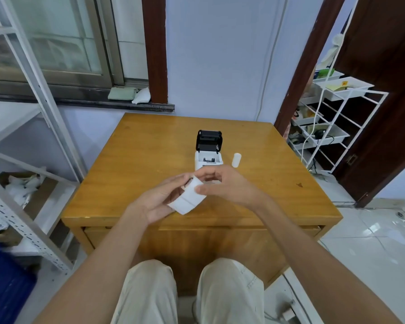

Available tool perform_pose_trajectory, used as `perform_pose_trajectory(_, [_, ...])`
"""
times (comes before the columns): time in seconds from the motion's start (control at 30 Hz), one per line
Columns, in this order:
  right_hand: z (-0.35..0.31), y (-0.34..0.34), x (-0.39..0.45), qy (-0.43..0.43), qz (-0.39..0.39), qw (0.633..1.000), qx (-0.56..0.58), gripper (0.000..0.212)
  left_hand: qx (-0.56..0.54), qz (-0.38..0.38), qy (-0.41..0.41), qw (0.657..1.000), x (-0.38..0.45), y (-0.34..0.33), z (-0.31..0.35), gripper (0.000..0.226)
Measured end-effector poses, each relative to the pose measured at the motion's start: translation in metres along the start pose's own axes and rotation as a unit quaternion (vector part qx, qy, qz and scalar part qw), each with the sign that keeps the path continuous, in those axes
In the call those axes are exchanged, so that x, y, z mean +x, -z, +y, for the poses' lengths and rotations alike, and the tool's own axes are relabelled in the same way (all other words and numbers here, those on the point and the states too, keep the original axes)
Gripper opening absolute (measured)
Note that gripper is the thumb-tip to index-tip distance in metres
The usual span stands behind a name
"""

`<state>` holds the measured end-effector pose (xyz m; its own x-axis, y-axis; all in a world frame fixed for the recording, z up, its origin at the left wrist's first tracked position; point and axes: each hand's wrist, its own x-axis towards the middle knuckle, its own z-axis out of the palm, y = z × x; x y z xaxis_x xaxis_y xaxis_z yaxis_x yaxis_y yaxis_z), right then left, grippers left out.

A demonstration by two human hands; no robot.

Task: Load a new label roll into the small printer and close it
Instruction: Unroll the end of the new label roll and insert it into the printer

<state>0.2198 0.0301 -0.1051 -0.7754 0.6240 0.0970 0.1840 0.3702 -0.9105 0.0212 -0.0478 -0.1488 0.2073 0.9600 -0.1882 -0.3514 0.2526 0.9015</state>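
Note:
A small white printer (208, 160) stands on the wooden table (150, 141), its black lid (209, 140) tipped up and back so the roll bay shows. Just in front of it I hold a white label roll (189, 195) with a loose strip of labels hanging toward me. My left hand (157, 199) cradles the roll from below and the left. My right hand (222, 185) pinches the strip's upper edge from the right. A small white cylinder (236, 160) lies on the table right of the printer.
A grey metal shelf rack (33, 160) stands to the left of the table. A white wire trolley (332, 127) with trays sits at the right by a dark door. A window sill runs behind the table. My knees are under the table's front edge.

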Motion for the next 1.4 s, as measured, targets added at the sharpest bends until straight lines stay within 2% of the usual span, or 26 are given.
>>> perform_pose_trajectory(0.17, [-0.003, 0.006, 0.004, -0.025, -0.034, 0.999, 0.034, 0.025, -0.005, -0.032, 0.011, 0.999, -0.002, -0.004, 0.005, 0.069])
perform_pose_trajectory(0.27, [-0.001, 0.002, 0.008, -0.024, -0.022, 0.998, 0.059, 0.030, -0.041, -0.011, -0.010, 0.999, -0.004, -0.002, 0.002, 0.080])
perform_pose_trajectory(0.4, [0.005, -0.010, 0.012, -0.009, 0.006, 0.999, 0.046, 0.038, -0.155, 0.045, -0.002, 0.987, 0.000, 0.005, -0.005, 0.099])
perform_pose_trajectory(0.43, [0.007, -0.013, 0.013, -0.004, 0.020, 0.999, 0.042, 0.038, -0.185, 0.058, 0.004, 0.981, 0.001, 0.005, -0.005, 0.094])
perform_pose_trajectory(0.53, [0.012, -0.019, 0.016, 0.005, 0.065, 0.997, 0.028, 0.036, -0.249, 0.082, 0.013, 0.965, 0.002, -0.001, -0.002, 0.049])
perform_pose_trajectory(0.63, [0.015, -0.024, 0.014, 0.010, 0.095, 0.995, -0.043, 0.039, -0.254, 0.076, 0.013, 0.964, 0.002, -0.008, 0.003, 0.048])
perform_pose_trajectory(0.73, [0.019, -0.024, 0.012, 0.006, 0.116, 0.992, -0.059, 0.037, -0.259, 0.080, 0.026, 0.962, 0.001, -0.014, 0.009, 0.045])
perform_pose_trajectory(0.9, [0.011, -0.013, 0.008, -0.034, 0.070, 0.997, -0.008, 0.041, -0.256, 0.093, 0.055, 0.961, 0.001, -0.015, 0.012, 0.025])
perform_pose_trajectory(0.97, [0.008, -0.007, 0.006, -0.036, 0.056, 0.998, -0.013, 0.037, -0.246, 0.091, 0.071, 0.962, 0.002, -0.018, 0.015, 0.029])
perform_pose_trajectory(1.03, [0.008, -0.001, 0.003, -0.010, 0.073, 0.996, -0.057, 0.032, -0.234, 0.096, 0.072, 0.965, 0.006, -0.024, 0.019, 0.032])
perform_pose_trajectory(1.1, [0.009, 0.003, 0.000, 0.021, 0.089, 0.989, -0.114, 0.041, -0.239, 0.105, 0.060, 0.963, 0.014, -0.029, 0.023, 0.041])
perform_pose_trajectory(1.23, [0.009, 0.010, -0.005, 0.050, 0.081, 0.981, -0.171, 0.078, -0.242, 0.112, 0.043, 0.963, 0.030, -0.039, 0.031, 0.053])
perform_pose_trajectory(1.4, [0.013, 0.023, 0.002, 0.051, 0.153, 0.969, -0.187, 0.090, -0.282, 0.135, 0.021, 0.950, 0.046, -0.048, 0.031, 0.069])
